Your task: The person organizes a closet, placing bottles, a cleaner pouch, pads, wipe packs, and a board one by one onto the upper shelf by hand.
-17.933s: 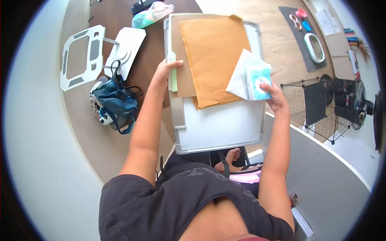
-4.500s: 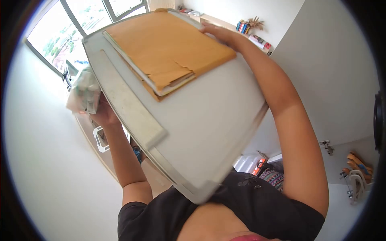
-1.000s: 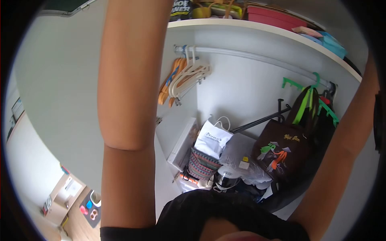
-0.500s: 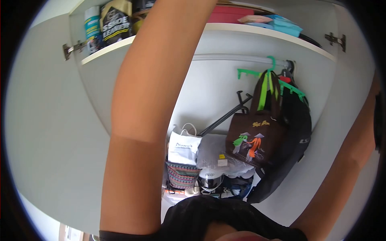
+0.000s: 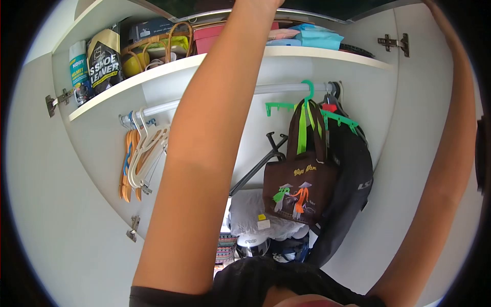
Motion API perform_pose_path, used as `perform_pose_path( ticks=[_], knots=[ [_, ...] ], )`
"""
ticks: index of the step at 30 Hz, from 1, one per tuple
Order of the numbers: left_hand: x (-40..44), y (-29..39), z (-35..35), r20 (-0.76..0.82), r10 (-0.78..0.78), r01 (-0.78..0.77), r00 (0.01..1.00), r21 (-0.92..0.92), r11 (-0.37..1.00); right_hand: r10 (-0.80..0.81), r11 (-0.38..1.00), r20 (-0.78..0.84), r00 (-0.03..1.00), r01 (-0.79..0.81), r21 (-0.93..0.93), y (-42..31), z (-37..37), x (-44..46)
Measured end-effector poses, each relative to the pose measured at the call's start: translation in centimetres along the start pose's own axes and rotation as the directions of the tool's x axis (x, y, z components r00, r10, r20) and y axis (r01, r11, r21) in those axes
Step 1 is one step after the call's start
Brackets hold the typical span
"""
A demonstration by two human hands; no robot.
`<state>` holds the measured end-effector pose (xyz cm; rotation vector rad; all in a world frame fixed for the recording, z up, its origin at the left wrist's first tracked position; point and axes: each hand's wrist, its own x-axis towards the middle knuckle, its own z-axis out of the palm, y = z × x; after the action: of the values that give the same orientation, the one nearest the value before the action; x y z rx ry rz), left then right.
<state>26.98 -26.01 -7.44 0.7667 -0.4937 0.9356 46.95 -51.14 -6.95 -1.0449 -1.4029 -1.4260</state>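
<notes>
My left forearm rises through the middle of the view, and my left hand (image 5: 263, 3) is cut off by the top edge, its fingers hidden. It is right by a dark, glossy flat thing with a grey rim (image 5: 317, 14) at the top of the view. On the right, my other arm reaches up along the cupboard door. Only the lower part of my right hand (image 5: 434, 7) shows at the top edge, near the right end of that dark thing. Whether either hand grips it cannot be seen.
The cupboard shelf (image 5: 286, 51) bears a spray can (image 5: 78, 71), a shoe cleaner pouch (image 5: 104, 61), a basket (image 5: 181, 43), a red box (image 5: 209, 38) and blue packets (image 5: 319, 37). Below hang clothes hangers (image 5: 138, 158), a brown bag (image 5: 302, 189) and a black bag (image 5: 353, 179). A helmet (image 5: 251, 245) sits lower.
The view has tilted up and turned, bringing the hangers, the shelf's left part and the dark rimmed thing into sight. My right arm now reaches up to the top edge.
</notes>
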Motion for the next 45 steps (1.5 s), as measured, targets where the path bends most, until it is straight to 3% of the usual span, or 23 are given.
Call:
perform_pose_path(
  ticks=[1, 3, 5, 7, 15, 20, 22, 23, 24, 25, 28, 30, 31, 32, 33, 34, 35, 37, 38, 39, 41, 43, 45],
  knots=[
    [0.6, -0.2, -0.4, 0.008, 0.008, -0.008, 1.000, -0.001, 1.000, -0.009, 1.000, -0.006, 1.000, 0.009, 0.000, -0.1, 0.2, 0.2],
    [1.3, -0.8, -0.9, 0.085, 0.030, -0.032, 0.996, 0.020, 0.999, -0.194, 0.853, 0.103, 0.976, 0.219, -0.473, -2.6, 0.9, 0.5],
    [1.9, -1.8, -0.7, 0.092, 0.060, -0.058, 0.994, -0.025, 0.998, -0.215, 0.860, 0.030, 0.976, 0.204, -0.468, -7.1, 3.7, -0.9],
    [2.2, -3.0, -1.0, 0.221, 0.144, -0.147, 0.965, -0.001, 0.989, -0.226, 0.866, -0.035, 0.973, 0.184, -0.464, -8.7, 5.6, -0.7],
    [3.6, -3.9, -1.9, 0.107, 0.146, -0.140, 0.984, -0.058, 0.988, -0.190, 0.886, -0.085, 0.978, 0.133, -0.445, -8.1, 8.5, 1.4],
    [5.0, -2.7, -3.4, 0.277, 0.162, -0.193, 0.947, 0.090, 0.977, -0.138, 0.928, -0.072, 0.988, 0.103, -0.357, -7.7, 10.5, 1.1],
    [5.8, -1.1, -2.4, -0.024, 0.047, -0.043, 0.999, 0.152, 0.987, -0.099, 0.937, -0.065, 0.993, 0.071, -0.343, -6.8, 11.7, 1.4],
    [6.2, 0.0, -2.9, 0.015, 0.022, -0.025, 1.000, 0.182, 0.983, -0.044, 0.947, -0.073, 0.996, 0.018, -0.321, -5.6, 12.5, 1.9],
    [4.9, 1.3, -3.3, 0.188, -0.004, -0.041, 0.982, 0.236, 0.971, 0.017, 0.951, -0.083, 0.996, -0.042, -0.306, -4.6, 13.0, 2.0],
    [1.0, 2.2, -2.3, 0.186, 0.025, -0.085, 0.982, 0.322, 0.943, 0.028, 0.946, -0.087, 0.996, -0.054, -0.319, -4.1, 13.2, 1.6],
    [-5.2, 5.8, -1.5, 0.260, -0.010, -0.158, 0.965, 0.614, 0.773, -0.115, 0.920, -0.054, 0.992, 0.086, -0.383, -5.7, 14.3, 0.4],
    [-9.1, 7.0, -0.9, 0.277, 0.043, -0.247, 0.960, 0.765, 0.595, -0.103, 0.931, -0.053, 0.993, 0.077, -0.358, -3.7, 16.0, 1.0],
    [-10.3, 7.4, -0.6, 0.303, 0.085, -0.306, 0.949, 0.824, 0.477, -0.091, 0.940, -0.047, 0.995, 0.070, -0.333, -3.5, 16.7, 1.1],
    [-10.7, 7.9, -0.5, 0.398, 0.168, -0.427, 0.902, 0.880, 0.209, -0.091, 0.929, -0.067, 0.994, 0.061, -0.365, -3.2, 17.4, 0.9],
    [-10.6, 8.4, -0.6, 0.452, 0.192, -0.471, 0.871, 0.879, 0.067, -0.090, 0.930, -0.071, 0.993, 0.059, -0.364, -3.0, 18.0, 0.8],
    [-10.4, 8.9, -0.7, 0.504, 0.216, -0.500, 0.836, 0.863, -0.078, -0.110, 0.931, -0.070, 0.991, 0.078, -0.357, -2.7, 18.6, 0.8],
    [-9.6, 9.6, -0.8, 0.618, 0.204, -0.524, 0.759, 0.766, -0.372, -0.131, 0.931, -0.068, 0.989, 0.100, -0.352, -2.4, 19.0, 0.7],
    [-7.5, 11.5, -1.1, 0.722, 0.153, -0.499, 0.675, 0.599, -0.626, -0.143, 0.919, -0.062, 0.988, 0.109, -0.379, -2.5, 19.9, 0.3],
    [-6.0, 12.7, -1.5, 0.766, 0.011, -0.428, 0.643, 0.371, -0.824, -0.152, 0.908, -0.055, 0.987, 0.117, -0.402, -2.5, 20.1, 0.1],
    [-4.5, 13.6, -2.0, 0.767, -0.139, -0.331, 0.626, 0.100, -0.938, -0.151, 0.903, -0.054, 0.987, 0.116, -0.413, -2.3, 20.3, 0.1],
    [-2.8, 13.8, -3.1, 0.710, -0.213, -0.364, 0.671, 0.066, -0.929, -0.170, 0.914, -0.021, 0.985, 0.150, -0.378, -1.8, 20.9, 0.5],
    [-2.5, 13.6, -3.9, 0.680, -0.220, -0.283, 0.699, -0.019, -0.959, -0.152, 0.903, 0.022, 0.988, 0.148, -0.403, -1.6, 21.4, 0.6],
    [-1.8, 14.0, -4.1, 0.633, -0.192, -0.284, 0.750, 0.046, -0.958, -0.132, 0.894, 0.065, 0.989, 0.147, -0.424, -1.3, 22.4, 0.6]
  ],
)
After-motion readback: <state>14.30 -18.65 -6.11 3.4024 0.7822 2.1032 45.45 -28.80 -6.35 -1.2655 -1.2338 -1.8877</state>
